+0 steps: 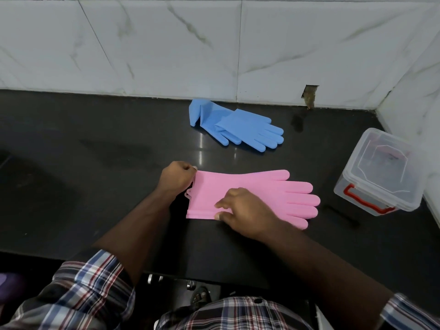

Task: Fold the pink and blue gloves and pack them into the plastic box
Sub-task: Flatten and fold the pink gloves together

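Observation:
The pink gloves [262,186] lie flat in the middle of the black counter, fingers pointing right, cuff to the left. My left hand [177,178] pinches the far corner of the cuff. My right hand [242,210] grips the near edge of the cuff between thumb and fingers and covers part of the palm area. The blue gloves [238,126] lie farther back near the wall, stacked with cuffs partly folded over, fingers pointing right. The clear plastic box [376,172] with a red handle stands at the right, its lid on.
The black counter [95,163] ends at a white marble-tiled wall [166,48] behind and on the right. A chipped hole [309,96] shows at the wall's base. The counter's front edge runs just below my forearms.

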Motion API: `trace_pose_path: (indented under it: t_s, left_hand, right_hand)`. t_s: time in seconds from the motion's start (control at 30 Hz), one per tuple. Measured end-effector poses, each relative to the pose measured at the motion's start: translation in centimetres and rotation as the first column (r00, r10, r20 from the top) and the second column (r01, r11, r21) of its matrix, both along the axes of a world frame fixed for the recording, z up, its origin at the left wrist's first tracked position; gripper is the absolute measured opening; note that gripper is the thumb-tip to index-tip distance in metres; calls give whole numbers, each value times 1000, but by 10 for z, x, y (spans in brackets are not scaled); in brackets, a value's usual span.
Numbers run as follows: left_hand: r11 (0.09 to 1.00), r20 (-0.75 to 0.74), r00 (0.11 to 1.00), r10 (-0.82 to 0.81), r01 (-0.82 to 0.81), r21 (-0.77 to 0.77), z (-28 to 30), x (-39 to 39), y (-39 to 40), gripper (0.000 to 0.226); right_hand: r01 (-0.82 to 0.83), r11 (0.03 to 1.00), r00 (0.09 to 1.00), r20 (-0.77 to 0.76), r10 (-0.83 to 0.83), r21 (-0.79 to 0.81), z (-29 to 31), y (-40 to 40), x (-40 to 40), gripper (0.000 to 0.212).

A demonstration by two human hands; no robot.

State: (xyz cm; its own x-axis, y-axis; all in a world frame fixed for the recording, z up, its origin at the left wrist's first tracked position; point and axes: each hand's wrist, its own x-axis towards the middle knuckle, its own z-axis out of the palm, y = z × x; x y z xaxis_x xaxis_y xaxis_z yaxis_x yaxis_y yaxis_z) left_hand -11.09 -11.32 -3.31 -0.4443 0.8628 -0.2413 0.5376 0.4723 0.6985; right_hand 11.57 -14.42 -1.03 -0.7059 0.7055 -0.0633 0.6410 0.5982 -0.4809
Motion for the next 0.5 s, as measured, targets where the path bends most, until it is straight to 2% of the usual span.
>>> trace_pose_path:
  t_s: [0.1, 0.2, 0.37, 0.5]
  left_hand:
    - [999, 70, 997, 41, -41, 1, -1, -2, 1, 24]
    - [997, 127, 989, 81, -78, -24, 2, -4, 4, 24]
    - [997, 151, 986, 68, -62, -40, 4, -5, 4, 26]
    - [999, 133, 991, 30, -25, -39, 3, -4, 3, 21]
  right_hand:
    - [-16, 1000, 999, 44, 15, 12, -6, -5, -15, 40]
    - [-50, 998, 996, 79, 46, 43, -10, -6, -20, 30]
    - [-59, 986, 998, 36, 54, 154, -13, -14, -21, 26]
    - [-25, 987, 999, 43, 18, 161, -17, -17, -27, 31]
